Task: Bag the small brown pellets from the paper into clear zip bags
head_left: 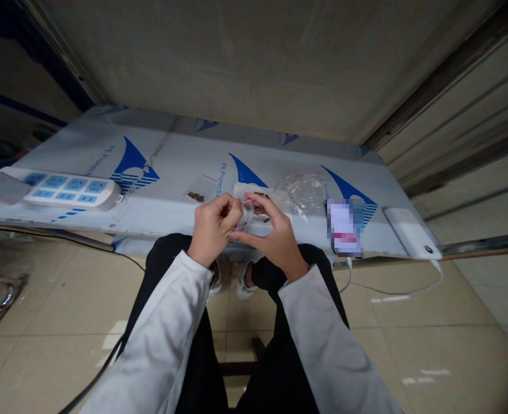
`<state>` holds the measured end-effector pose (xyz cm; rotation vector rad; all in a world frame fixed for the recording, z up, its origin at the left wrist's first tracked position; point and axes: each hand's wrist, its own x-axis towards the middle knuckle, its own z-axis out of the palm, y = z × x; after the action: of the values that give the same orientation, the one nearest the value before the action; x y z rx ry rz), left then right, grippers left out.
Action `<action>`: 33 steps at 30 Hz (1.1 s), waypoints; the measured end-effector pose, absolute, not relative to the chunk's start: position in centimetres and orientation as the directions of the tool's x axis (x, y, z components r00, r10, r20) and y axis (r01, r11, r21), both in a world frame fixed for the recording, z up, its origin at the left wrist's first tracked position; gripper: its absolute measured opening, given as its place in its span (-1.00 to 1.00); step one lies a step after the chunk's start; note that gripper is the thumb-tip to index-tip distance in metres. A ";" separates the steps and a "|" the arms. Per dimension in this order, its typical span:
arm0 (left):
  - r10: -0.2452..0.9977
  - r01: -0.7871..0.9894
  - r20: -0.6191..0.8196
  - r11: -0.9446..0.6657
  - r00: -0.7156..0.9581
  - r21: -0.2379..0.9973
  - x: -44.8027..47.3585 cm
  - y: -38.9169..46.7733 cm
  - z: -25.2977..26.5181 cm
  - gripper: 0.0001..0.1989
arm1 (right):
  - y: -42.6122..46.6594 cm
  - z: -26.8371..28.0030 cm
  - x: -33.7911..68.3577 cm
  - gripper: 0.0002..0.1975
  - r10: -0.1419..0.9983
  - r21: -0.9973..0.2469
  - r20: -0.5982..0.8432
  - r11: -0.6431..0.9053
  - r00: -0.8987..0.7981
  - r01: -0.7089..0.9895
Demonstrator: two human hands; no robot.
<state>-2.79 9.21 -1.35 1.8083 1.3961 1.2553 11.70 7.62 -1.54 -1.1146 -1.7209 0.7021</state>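
Above the table's front edge, my two hands are close together around a small clear plastic bag (247, 214). My left hand (217, 223) is closed, its fingers pinching one side of the bag. My right hand (276, 233) curves around the other side, thumb and fingers touching the bag with a gap between them. Just beyond my left hand lies another clear bag holding small brown metal pieces (195, 196). More small dark pieces (262, 196) lie partly hidden behind my right fingers. A heap of clear plastic bags (306, 188) rests past my right hand.
A white power strip (70, 190) lies at the table's left. To the right are a phone (344, 227), its screen blurred out, and a white power bank (412, 232), with cables hanging over the edge. The table (180, 155) is covered in printed protective film and backs onto a grey panel (254, 63).
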 end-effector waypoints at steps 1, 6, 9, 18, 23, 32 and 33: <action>0.928 0.454 0.372 -0.343 0.027 0.822 -2.8 9.2 -1.3 -0.70 | 7.5 -1.5 11.5 -0.34 0.908 -0.833 0.393 0.419 -0.145 0.361; 0.873 0.425 0.437 -0.319 -0.216 0.847 -3.1 9.2 -1.3 -0.60 | 7.3 -1.7 11.3 -0.54 0.918 -0.876 0.390 0.393 -0.069 0.280; 0.860 0.357 0.394 -0.274 -0.324 0.893 -3.4 9.5 -1.6 -0.56 | 8.3 -1.9 12.6 -0.56 0.923 -0.888 0.384 0.362 0.023 0.283; 0.889 0.259 0.309 -0.228 -0.337 0.939 -3.8 10.0 -1.7 -0.53 | 15.9 -0.6 18.3 -0.54 0.927 -0.330 0.085 0.372 -0.365 0.868; 0.896 0.267 0.302 -0.219 -0.326 0.938 -3.7 10.0 -1.7 -0.52 | 18.5 0.4 16.4 -0.52 0.793 0.167 -0.304 0.590 -0.528 0.790; 0.901 0.274 0.298 -0.214 -0.316 0.938 -4.1 10.1 -1.7 -0.50 | 19.9 0.1 14.8 -0.58 0.671 0.386 -0.384 0.741 -0.634 0.549; 0.901 0.269 0.296 -0.213 -0.318 0.939 -4.1 10.1 -1.7 -0.50 | 20.0 0.1 14.9 -0.55 0.667 0.395 -0.378 0.743 -0.642 0.540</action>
<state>-4.07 10.11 -1.66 1.3929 1.5234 1.5684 14.90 19.97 0.13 -1.2740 -3.3998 -0.4694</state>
